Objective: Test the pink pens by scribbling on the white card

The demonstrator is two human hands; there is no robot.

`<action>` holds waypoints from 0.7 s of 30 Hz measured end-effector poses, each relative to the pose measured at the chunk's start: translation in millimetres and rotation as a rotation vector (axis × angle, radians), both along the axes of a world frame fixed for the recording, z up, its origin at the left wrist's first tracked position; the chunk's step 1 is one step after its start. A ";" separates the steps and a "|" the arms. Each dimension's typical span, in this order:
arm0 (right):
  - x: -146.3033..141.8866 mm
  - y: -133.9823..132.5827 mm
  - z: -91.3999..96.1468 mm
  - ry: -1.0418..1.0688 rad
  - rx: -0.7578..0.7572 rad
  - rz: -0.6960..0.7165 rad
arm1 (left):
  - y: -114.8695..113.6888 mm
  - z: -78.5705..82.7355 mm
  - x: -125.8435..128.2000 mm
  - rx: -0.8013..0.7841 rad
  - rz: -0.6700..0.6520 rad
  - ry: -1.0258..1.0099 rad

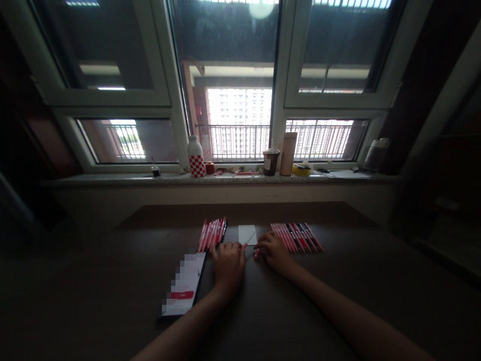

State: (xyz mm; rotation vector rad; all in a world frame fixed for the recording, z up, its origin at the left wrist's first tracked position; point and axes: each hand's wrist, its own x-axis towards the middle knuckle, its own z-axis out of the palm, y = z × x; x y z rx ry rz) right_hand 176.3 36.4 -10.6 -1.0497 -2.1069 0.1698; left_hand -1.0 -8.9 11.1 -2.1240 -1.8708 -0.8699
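taking the white card [247, 234] as our landmark, we start well to its left, on the near side, where a phone [186, 288] lies slanted on the dark table [124, 286], its screen partly blurred into blocks. beyond the card, over to its left, a checkered bottle [196, 163] stands upright on the windowsill [240, 179]. left of the card, we see a row of pens [211, 234], mostly pink with some red and black. between that row and the card, just on the near side, is our left hand [228, 263], fingers curled narrowly on a pink pen [243, 247] at the card's near edge. a thin, pale rod [250, 238] slants across the card. just right of the card's near edge, a short pink piece [256, 254] lies by the bent fingers of our right hand [273, 248]; we cannot tell whether they grip it. farther right of the card, a second row [296, 237] of pink, red and black pens lies side by side.
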 end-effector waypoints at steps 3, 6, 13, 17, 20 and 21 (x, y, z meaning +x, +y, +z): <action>-0.1 0.7 -2.5 -0.034 0.001 0.003 | 0.3 -0.3 0.4 0.002 0.012 0.005; 0.0 1.3 -2.6 -0.035 -0.006 0.001 | 0.7 -0.9 0.6 0.000 0.019 0.013; -0.9 2.0 2.4 0.059 -0.002 0.006 | 0.7 -1.8 -0.2 -0.006 0.030 0.029; -1.2 1.6 3.5 0.098 0.022 -0.052 | 0.4 -2.0 -0.4 -0.003 0.026 0.023; -1.3 0.2 5.5 0.132 0.042 -0.104 | 0.5 -2.0 -0.3 -0.004 0.025 0.021; -1.2 -0.3 6.2 0.145 0.044 -0.124 | 0.6 -2.0 -0.3 -0.006 0.026 0.020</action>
